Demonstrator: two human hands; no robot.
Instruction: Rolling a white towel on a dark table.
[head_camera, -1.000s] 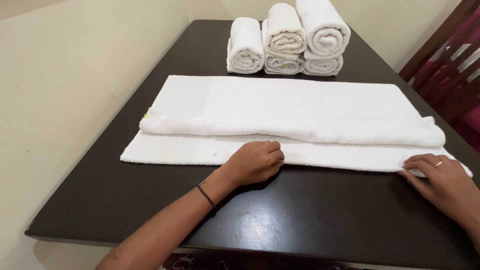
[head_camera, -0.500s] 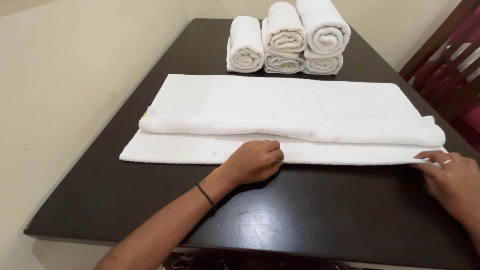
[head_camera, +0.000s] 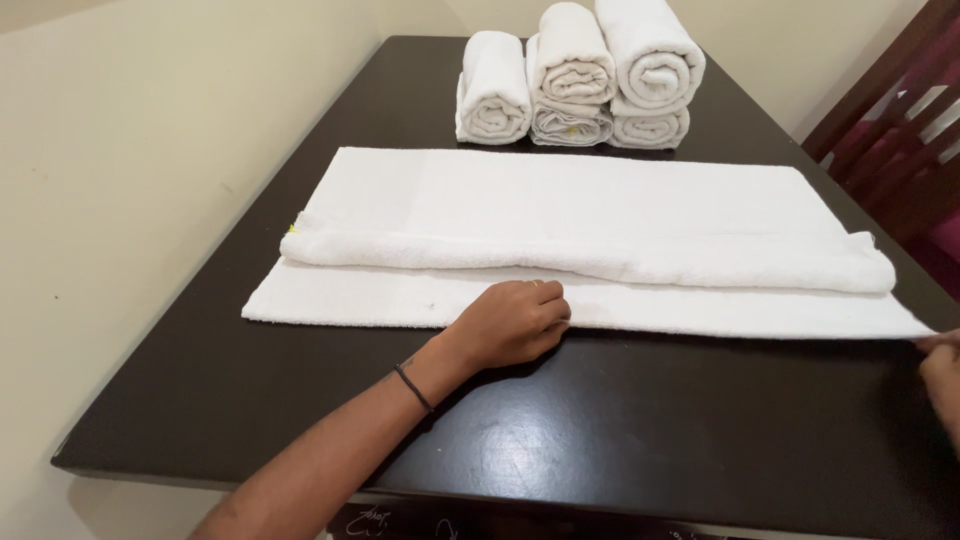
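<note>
While rolled towels (head_camera: 580, 85) are sitting stacked at the frame's top, the left hand (head_camera: 515, 322) is pinching the white towel's (head_camera: 600, 215) near edge at centre, and the right hand (head_camera: 940, 375) is gripping its lower-right corner; soft and limp, it likely handles best by its edges.

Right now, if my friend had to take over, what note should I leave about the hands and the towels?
Left hand: knuckles down on the near edge of the flat white towel, about midway along it.
Right hand: mostly out of frame, fingertips at the towel's near right corner; grip unclear.
Towel: spread lengthwise on the dark table, with a long fold lying across it, near strip uncovered.
Done: five rolled towels stacked at the far edge.
Left: this towel is folded only in part, not rolled.
</note>
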